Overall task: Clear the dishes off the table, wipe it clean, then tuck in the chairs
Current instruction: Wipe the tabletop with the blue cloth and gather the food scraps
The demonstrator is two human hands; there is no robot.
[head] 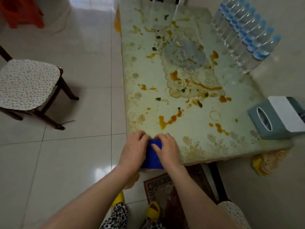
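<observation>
Curled fingers (142,135) of the left hand (134,149) and right hand (166,147) grip a folded blue cloth (152,160) at the near left corner of the table (145,76), smeared with orange sauce stains (168,120). A tissue box (277,118) sits right; a chair (28,81) stands apart, left.

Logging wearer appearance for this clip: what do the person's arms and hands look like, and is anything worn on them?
Both forearms are bare up to the frame edge, with no sleeves visible. The left hand and right hand are bare too: no gloves, and no rings, watch or bracelets visible.
</observation>
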